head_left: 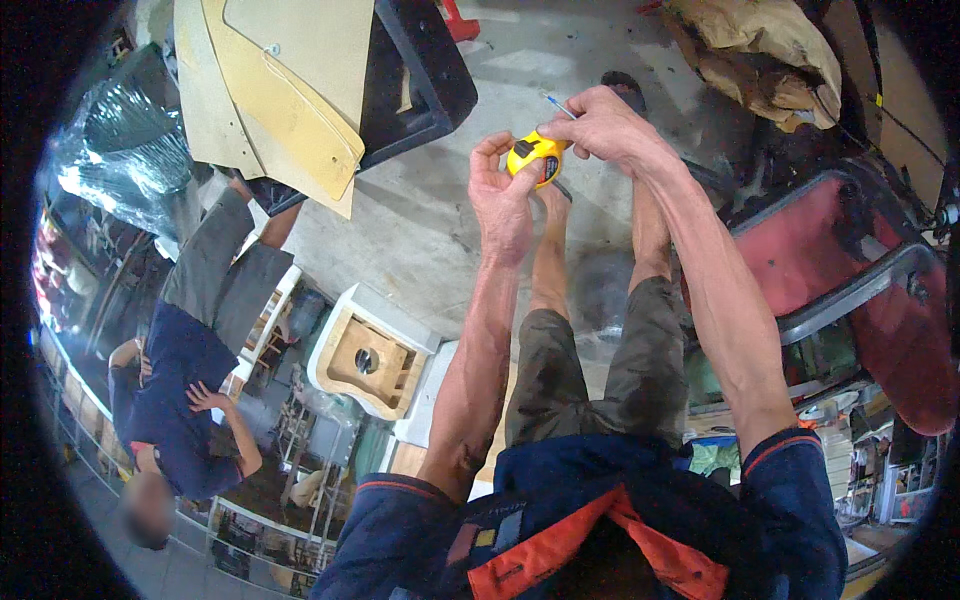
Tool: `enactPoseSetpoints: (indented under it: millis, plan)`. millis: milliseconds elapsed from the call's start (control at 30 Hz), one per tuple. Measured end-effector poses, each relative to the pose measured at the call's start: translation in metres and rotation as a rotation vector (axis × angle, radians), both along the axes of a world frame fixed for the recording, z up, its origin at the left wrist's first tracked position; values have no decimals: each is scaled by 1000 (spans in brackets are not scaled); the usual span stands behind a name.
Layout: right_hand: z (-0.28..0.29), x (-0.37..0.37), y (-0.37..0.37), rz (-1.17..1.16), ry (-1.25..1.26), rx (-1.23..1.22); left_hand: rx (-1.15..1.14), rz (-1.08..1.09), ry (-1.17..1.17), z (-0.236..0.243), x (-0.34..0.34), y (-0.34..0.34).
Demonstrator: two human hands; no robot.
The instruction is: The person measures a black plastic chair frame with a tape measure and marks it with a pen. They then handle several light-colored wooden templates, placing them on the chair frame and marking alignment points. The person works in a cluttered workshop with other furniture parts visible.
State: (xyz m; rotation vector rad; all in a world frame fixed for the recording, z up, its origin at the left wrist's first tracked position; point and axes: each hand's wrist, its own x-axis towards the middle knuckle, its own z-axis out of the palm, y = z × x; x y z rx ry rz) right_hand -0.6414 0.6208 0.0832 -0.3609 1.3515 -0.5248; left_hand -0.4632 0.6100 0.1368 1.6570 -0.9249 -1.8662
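My left hand [500,195] is wrapped round a yellow and black tape measure [533,157], thumb on its lower side, held in front of my body above the concrete floor. My right hand [608,128] holds a thin blue-and-white pen [555,102], its tip pointing up and left, while its thumb and lower fingers rest at the top right of the tape measure. My bare legs and a dark shoe show beneath my hands.
Beige and yellow boards [270,100] lie on a black frame at upper left, beside plastic-wrapped material [125,150]. A co-worker [185,380] stands left. A white-and-wood piece [365,350] is lower left, brown paper [750,50] upper right, a red upholstered piece [800,260] right.
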Motion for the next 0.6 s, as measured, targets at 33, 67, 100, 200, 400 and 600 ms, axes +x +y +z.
enactPoseSetpoints:
  millis: [33, 67, 100, 200, 400, 600]
  plan:
    - [0, 1, -2, 29, 14, 5, -40, -11, -25, 0, -2, 0]
    - [0, 1, -3, 71, 32, 25, -64, -56, -50, 1, -2, 1]
    - [1, 3, -5, 77, 33, 22, -91, -102, -72, 0, -1, 1]
    - [-1, 10, -11, 39, -25, 13, -141, -268, -165, -6, 6, -3]
    - [-13, 18, -15, -141, -145, -115, -175, -501, -390, -15, 23, 2]
    - [-18, -7, -41, -511, -296, -36, 16, -585, -351, -2, 26, 10]
